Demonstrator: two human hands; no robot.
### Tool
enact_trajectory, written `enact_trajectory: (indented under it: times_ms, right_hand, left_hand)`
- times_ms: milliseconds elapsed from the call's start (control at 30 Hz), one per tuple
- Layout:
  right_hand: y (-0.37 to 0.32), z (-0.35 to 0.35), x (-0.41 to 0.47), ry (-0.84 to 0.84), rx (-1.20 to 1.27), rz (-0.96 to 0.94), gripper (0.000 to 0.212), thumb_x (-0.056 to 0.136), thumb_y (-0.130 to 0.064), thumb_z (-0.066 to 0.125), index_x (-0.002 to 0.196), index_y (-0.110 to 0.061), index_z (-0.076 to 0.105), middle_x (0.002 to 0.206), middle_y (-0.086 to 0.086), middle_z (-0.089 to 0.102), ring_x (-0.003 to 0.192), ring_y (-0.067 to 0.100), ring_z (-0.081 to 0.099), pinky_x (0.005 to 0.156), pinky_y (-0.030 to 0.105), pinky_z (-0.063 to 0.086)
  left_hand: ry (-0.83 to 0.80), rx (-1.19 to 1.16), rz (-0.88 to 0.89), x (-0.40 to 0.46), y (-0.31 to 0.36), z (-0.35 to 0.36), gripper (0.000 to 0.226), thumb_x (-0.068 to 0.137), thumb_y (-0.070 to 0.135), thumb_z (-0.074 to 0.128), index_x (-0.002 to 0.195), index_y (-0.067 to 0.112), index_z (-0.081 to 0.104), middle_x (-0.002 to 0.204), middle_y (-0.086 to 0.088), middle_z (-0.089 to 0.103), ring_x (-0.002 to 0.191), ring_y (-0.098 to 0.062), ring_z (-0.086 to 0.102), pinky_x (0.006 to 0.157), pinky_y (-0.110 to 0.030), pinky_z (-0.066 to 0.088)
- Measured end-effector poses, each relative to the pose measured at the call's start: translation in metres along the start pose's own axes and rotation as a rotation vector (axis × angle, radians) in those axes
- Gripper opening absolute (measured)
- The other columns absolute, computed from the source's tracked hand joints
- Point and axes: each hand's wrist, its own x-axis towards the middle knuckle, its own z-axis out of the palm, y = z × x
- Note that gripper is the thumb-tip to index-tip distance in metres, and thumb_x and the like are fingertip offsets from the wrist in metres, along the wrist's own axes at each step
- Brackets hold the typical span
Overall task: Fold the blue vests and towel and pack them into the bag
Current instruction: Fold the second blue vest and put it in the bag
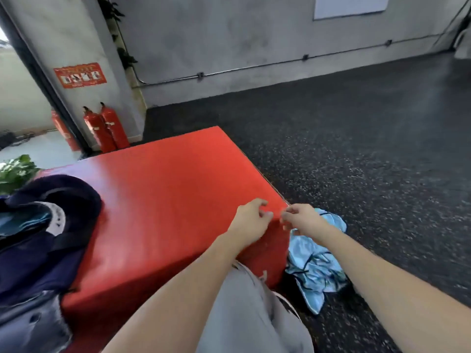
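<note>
— Where are your hands at this moment?

— Both are stretched out in front of me, close together, over the near right corner of the red padded block (163, 189). My left hand (251, 219) is above the top of the block, the fingers loosely curled, the thumb and forefinger near each other. My right hand (302, 220) is just beside it, past the block's edge, with the fingers also curled.

— Do they hold something?

— I see nothing between the fingers. The picture is a little blurred there, so I cannot tell if the fingertips pinch anything thin.

— And the blue vests?

— A light blue vest (316, 266) with dark trim lies crumpled on the dark speckled floor (369, 149), against the right side of the block, below my right forearm. How many pieces are in this heap I cannot tell.

— The bag?

— A dark navy bag (38, 240) sits on the left end of the block, open at the top. Some light blue cloth (38, 220) shows inside its opening.

— What else is around?

— Red fire extinguishers (107, 128) stand by the grey pillar (76, 34) behind the block, and green leaves (15, 169) are at the left edge.
</note>
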Motion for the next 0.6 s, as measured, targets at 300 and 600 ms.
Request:
enact_trajectory:
  times_ms: [300,600]
  right_hand:
    - [0.153,-0.057,0.018,0.055,-0.07,0.289,0.018,0.098,-0.019,0.061,0.092,-0.004,0.069,0.089,0.012,0.073,0.069,0.019,0.066,0.053,0.025,0.045]
    - [0.244,-0.035,0.066,-0.033,-0.063,0.418,0.011,0.093,-0.017,0.063,0.086,-0.01,0.066,0.092,0.016,0.075,0.068,0.017,0.069,0.055,0.025,0.046]
  left_hand:
    - [-0.303,0.097,-0.07,0.029,-0.004,0.155,0.042,0.095,0.027,0.057,0.134,0.01,0.056,0.114,-0.016,0.07,0.114,-0.032,0.061,0.099,-0.037,0.046]
    - [-0.404,0.134,-0.274,0.065,-0.059,0.226,0.051,0.091,0.032,0.059,0.139,0.019,0.051,0.113,-0.016,0.067,0.109,-0.034,0.061,0.097,-0.043,0.05]
